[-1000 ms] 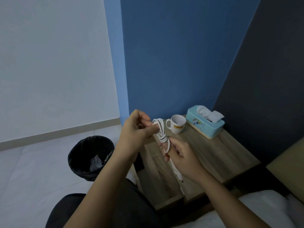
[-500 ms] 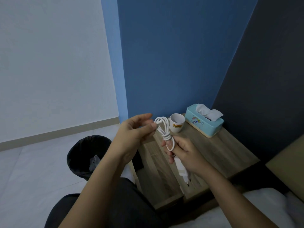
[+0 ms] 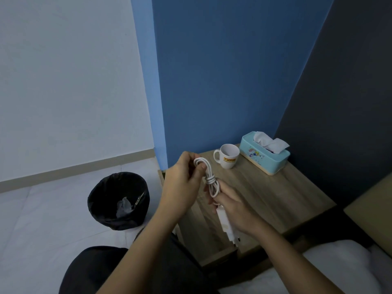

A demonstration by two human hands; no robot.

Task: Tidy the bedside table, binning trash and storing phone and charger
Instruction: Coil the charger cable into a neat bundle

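Both hands hold a white charger above the wooden bedside table [image 3: 275, 198]. Its cable [image 3: 210, 177] is coiled into a bundle with a wrap around the middle. My left hand [image 3: 182, 183] pinches the top loop of the bundle. My right hand [image 3: 233, 209] grips the lower loop and the white plug block [image 3: 226, 224], whose pins point down towards me. A black bin [image 3: 118, 200] lined with a bag stands on the floor to the left of the table, with crumpled trash inside. No phone is visible.
A white mug [image 3: 228, 155] and a teal tissue box [image 3: 265, 153] stand at the back of the table against the blue wall. A bed with white bedding [image 3: 339, 266] lies at the lower right. My dark-trousered knee [image 3: 110, 270] is at the bottom.
My left hand closed onto the top loop of the coiled cable, after having its fingers spread half a second ago. The plug block now hangs lower from my right hand.
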